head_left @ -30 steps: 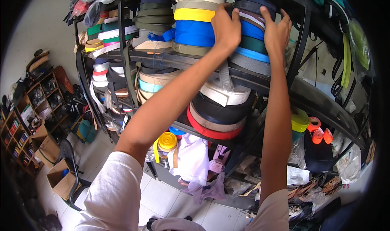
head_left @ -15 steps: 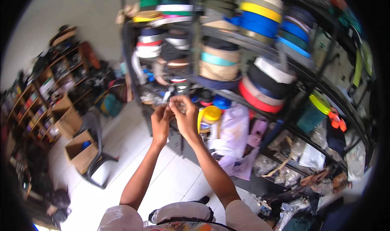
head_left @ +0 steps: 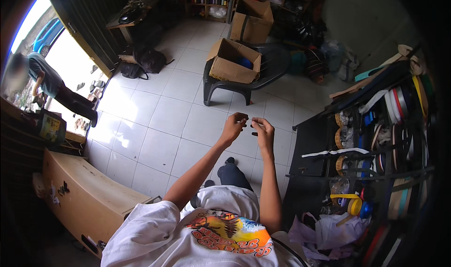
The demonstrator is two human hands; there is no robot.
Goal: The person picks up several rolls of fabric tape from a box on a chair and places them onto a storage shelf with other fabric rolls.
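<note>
In front of my chest, above the tiled floor point(head_left: 164, 112), my two hands are raised close together with a small gap between the fingertips. My left hand point(head_left: 233, 129) is closed in a pinch, and a small dark patch shows at its fingers. My right hand point(head_left: 264, 131) is likewise pinched, thumb against forefinger, with a small dark bit by its lower fingers. Whatever they hold is too small and dark to name. Beyond them stands a black plastic chair point(head_left: 272, 72) bearing an opened cardboard box point(head_left: 225, 72) with something blue inside.
A black rack point(head_left: 305, 173) with webbing rolls and a white strap point(head_left: 336, 152) stands to the right. At lower left is a wooden cabinet point(head_left: 94, 187). Another person point(head_left: 51, 81) bends at the bright doorway. Another carton point(head_left: 253, 20) and a black bag point(head_left: 150, 60) are farther off.
My view has swung left, away from the rack, toward the chair and doorway. The rack now lies at the right. My hands, which were touching, are slightly apart.
</note>
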